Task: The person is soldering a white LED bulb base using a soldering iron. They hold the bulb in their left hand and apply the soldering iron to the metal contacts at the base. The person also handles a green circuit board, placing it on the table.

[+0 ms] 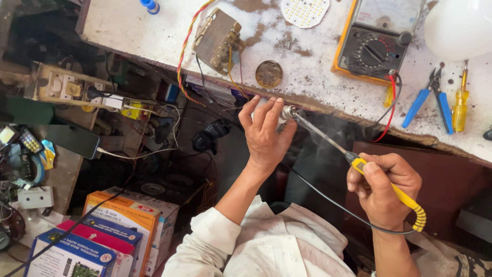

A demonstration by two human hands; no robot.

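My right hand [382, 187] grips a yellow-handled soldering iron [379, 179], whose metal shaft runs up and left to its tip. That tip touches the metal base [288, 112] of a small white bulb part. My left hand [264, 133] holds this part against the front edge of the white workbench [154, 36]. Most of the part is hidden behind the fingers. Thin smoke rises by the tip. A black cord hangs from the iron's handle.
On the bench lie a transformer [218, 38] with red-yellow wires, a round solder tin [268, 74], a yellow multimeter [374, 41], blue pliers [428, 100], a yellow screwdriver [460, 105], a white bulb dome [458, 25] and an LED disc [304, 11]. Cardboard boxes [110, 233] stand at the lower left.
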